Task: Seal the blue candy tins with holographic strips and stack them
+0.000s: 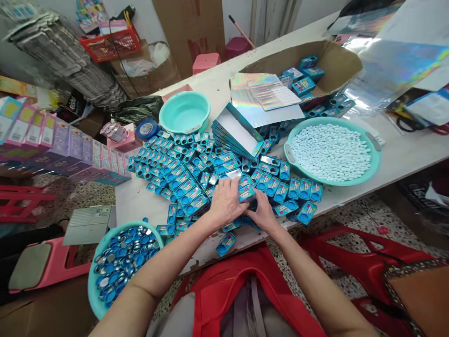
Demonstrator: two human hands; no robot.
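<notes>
Near counter [219,86] edge, blue tins [246,193] held by left hand [225,200] and right hand [262,212], both grips clamped; basin [374,163] of white pellets [331,150] at two o'clock.

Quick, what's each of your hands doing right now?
Left hand: curled against little blue tins; can't tell how tightly it grips.
Right hand: bent around those tins' other side; its grip is partly hidden, so can't tell.

Blue tins, held group

Held tins [246,192]: small, blue, rectangular, corners rounded; multicoloured label and round recess on the upper face. Pose: close together, labelled faces up, between left grip [226,199] and right grip [264,211], amid loose tins [185,187] of like pattern. Count uncertain, partly covered.
</notes>
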